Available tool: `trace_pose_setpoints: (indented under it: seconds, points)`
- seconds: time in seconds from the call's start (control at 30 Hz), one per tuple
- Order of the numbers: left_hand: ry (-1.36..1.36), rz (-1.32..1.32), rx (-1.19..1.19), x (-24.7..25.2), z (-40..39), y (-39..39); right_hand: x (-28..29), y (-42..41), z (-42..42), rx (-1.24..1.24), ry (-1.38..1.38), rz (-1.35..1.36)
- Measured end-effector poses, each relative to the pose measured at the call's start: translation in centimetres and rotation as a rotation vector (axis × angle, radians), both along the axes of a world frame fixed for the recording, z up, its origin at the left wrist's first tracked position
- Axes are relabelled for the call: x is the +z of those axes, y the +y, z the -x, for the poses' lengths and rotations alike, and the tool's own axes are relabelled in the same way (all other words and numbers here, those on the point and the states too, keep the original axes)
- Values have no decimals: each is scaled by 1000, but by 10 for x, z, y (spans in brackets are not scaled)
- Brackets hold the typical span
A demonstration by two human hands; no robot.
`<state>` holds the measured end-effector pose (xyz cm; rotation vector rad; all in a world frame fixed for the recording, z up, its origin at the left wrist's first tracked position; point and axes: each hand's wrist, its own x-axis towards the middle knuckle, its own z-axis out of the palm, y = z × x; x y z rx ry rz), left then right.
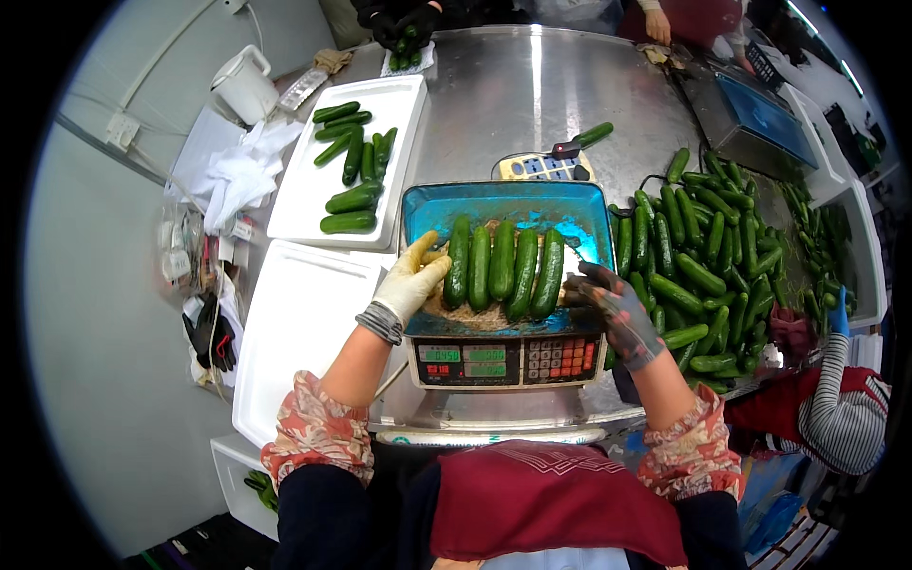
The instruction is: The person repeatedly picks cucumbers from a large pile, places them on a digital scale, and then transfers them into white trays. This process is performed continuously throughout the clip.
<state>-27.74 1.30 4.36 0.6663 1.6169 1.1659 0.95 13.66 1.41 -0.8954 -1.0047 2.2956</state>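
Several cucumbers (502,260) lie side by side, lengthwise away from me, on the blue pan (499,199) of a digital weighing scale (507,362) whose displays are lit. My left hand (413,278), in a yellowed white glove, is at the left end of the row with its fingers apart, beside the leftmost cucumber. My right hand (618,310), in a dark patterned glove, is over the pan's right edge, fingers partly spread near the rightmost cucumber; its fingertips are dark and hard to make out. Neither hand is seen gripping a cucumber.
A big cucumber pile (705,271) lies right of the scale. A white foam tray (335,160) with several cucumbers and another foam tray (299,335) are at left. A power strip (545,167) sits behind the scale. Co-workers' gloved hands (405,28) and blue-gloved hand (841,313) show farther off.
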Motion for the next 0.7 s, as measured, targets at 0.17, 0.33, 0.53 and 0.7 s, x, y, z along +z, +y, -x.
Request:
trace_pose_setpoints:
  seconds: [0.17,0.33,0.53,0.7]
  points:
    - [552,-174,-82,-13,-11,3,6,3,34,3,-205,-27]
    - [310,-142,13,-27,-15,2,-2,9,48,23,-185,67]
    - [-82,-23,128,3,-13,15,-10,16,59,75,-158,-7]
    - [-325,27,14,11,-23,25,1,0,88,113,18,106]
